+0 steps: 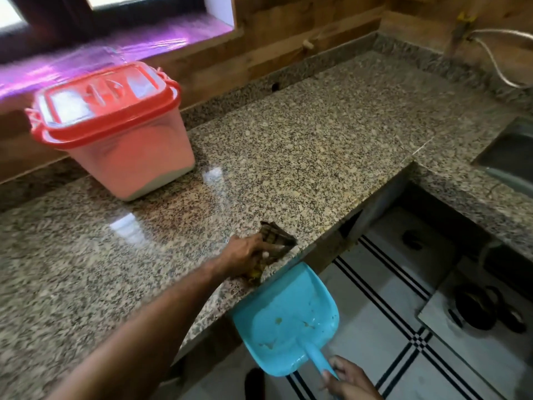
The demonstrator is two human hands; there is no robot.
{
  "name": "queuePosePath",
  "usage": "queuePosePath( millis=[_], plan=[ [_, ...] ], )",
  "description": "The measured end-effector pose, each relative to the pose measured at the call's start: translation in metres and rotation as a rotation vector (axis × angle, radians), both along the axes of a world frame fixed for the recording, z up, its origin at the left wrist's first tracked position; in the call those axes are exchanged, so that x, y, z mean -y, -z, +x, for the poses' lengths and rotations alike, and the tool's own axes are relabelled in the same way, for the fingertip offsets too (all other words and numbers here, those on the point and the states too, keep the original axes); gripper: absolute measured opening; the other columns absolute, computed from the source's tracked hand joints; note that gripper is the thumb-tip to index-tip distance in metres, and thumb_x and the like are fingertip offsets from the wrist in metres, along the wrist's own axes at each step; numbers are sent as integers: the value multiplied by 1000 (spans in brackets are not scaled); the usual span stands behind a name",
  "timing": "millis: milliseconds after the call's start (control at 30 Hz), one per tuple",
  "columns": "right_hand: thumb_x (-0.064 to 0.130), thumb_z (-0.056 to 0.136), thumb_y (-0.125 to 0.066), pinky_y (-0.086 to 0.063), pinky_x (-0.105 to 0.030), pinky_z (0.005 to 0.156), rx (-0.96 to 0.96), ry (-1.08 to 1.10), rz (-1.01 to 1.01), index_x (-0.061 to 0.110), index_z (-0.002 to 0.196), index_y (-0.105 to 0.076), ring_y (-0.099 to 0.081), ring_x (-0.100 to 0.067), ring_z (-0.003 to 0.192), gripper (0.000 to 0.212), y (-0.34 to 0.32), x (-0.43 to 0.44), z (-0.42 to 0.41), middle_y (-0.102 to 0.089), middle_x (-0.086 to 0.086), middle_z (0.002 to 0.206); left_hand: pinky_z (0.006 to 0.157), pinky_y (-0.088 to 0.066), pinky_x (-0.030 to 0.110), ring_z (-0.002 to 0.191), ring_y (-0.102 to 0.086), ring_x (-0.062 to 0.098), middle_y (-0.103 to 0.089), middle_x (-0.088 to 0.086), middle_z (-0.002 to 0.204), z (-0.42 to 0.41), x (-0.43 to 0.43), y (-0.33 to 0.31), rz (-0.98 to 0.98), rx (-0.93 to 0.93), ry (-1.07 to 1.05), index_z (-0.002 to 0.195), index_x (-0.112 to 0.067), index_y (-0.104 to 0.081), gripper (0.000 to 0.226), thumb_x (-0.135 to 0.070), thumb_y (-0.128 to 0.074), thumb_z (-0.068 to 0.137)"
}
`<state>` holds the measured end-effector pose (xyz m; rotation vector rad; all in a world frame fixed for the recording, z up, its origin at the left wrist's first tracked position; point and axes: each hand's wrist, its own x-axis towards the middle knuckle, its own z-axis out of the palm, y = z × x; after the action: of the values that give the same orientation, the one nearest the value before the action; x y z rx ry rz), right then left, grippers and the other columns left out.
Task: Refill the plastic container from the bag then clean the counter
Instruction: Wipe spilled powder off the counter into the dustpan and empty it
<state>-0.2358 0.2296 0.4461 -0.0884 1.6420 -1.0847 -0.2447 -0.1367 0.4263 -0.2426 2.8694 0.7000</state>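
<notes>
Presently the left grip (pixel 245 254) is clenching a dark cloth (pixel 278 241) at the bench's (pixel 288 140) front edge, while the right grip (pixel 346 376) is grasping the blue dustpan (pixel 284 319) (crumbs inside) just below; the plastic container (pixel 124 145) is sitting lidded near the back edge.

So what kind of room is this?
Probably a home kitchen: granite counter, steel sink on the right, and a lidded plastic container. The left hand grips a cloth, the right hand a dustpan.
</notes>
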Motion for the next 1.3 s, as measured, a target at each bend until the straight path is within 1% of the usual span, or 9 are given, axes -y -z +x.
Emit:
queuePosePath(
  millis=[167, 367, 600, 700, 767, 833, 1000, 1100, 1300],
  plan=[
    [17, 96, -67, -46, -17, 60, -46, -66, 5, -5, 105, -65, -63, -13, 63, 24, 8, 5, -2, -74, -7, 77, 72, -45, 8, 102, -61, 5, -57, -4, 138, 58, 29, -36, -6, -192, -537, 138, -46, -57, 39, -28, -47, 105],
    [16, 98, -64, -50, -26, 68, -62, -137, 7, 0, 106, -66, -64, -17, 64, 18, 22, 9, -4, -78, -12, 87, 75, -31, 36, 106, -57, 24, -56, 4, 124, 152, 16, -9, -215, -71, -981, 146, -48, -47, 48, -24, -44, 104],
    [20, 97, -65, -48, -27, 72, -16, -155, 24, 2, 105, -68, -66, -17, 67, 20, 33, -5, 3, -78, -13, 90, 54, -47, 12, 77, -52, 3, -53, -9, 108, 106, -54, -12, 83, -231, -954, 142, -48, -49, 40, -28, -45, 107],
    [20, 97, -65, -48, -26, 72, -13, -168, 29, 3, 105, -68, -66, -16, 68, 19, 37, 0, 6, -78, -13, 91, 71, -50, 15, 79, -48, 2, -50, -9, 105, 79, -64, -7, 130, -281, -898, 145, -44, -49, 42, -26, -43, 108],
    [19, 98, -64, -49, -26, 73, -22, -169, 10, 5, 106, -68, -66, -17, 69, 17, 36, 5, 8, -79, -11, 91, 88, -54, 34, 93, -54, 10, -50, -10, 110, 90, -56, -8, 119, -336, -948, 142, -54, -45, 45, -27, -44, 107],
    [26, 94, -67, -50, -26, 71, -36, -168, 9, 6, 107, -66, -65, -17, 67, 24, 34, 9, 7, -79, -11, 90, 91, -50, 30, 101, -55, 13, -48, -17, 116, 127, -44, -5, 36, -317, -1090, 140, -60, -42, 51, -28, -54, 102],
    [19, 97, -64, -51, -31, 71, -24, -199, 25, 0, 108, -63, -64, -18, 64, 22, 41, 12, 7, -78, -13, 86, 61, -43, 24, 64, -40, 8, -47, -4, 94, 223, -44, 6, -209, -94, -1345, 150, -43, -41, 54, -24, -56, 102],
    [18, 99, -62, -51, -29, 67, -21, -222, 38, 1, 108, -63, -64, -18, 65, 19, 45, 9, 10, -78, -13, 88, 50, -33, 19, 62, -36, 7, -50, -4, 91, 204, -63, 9, -217, -91, -1294, 151, -40, -42, 52, -17, -49, 105],
    [17, 99, -61, -51, -26, 62, -20, -257, 40, -3, 105, -61, -63, -20, 66, 21, 48, 3, 15, -78, -14, 88, 68, -45, 21, 80, -48, 9, -50, -9, 100, 112, -92, -11, -153, -56, -1135, 153, -42, -36, 54, -24, -51, 104]
  ],
)
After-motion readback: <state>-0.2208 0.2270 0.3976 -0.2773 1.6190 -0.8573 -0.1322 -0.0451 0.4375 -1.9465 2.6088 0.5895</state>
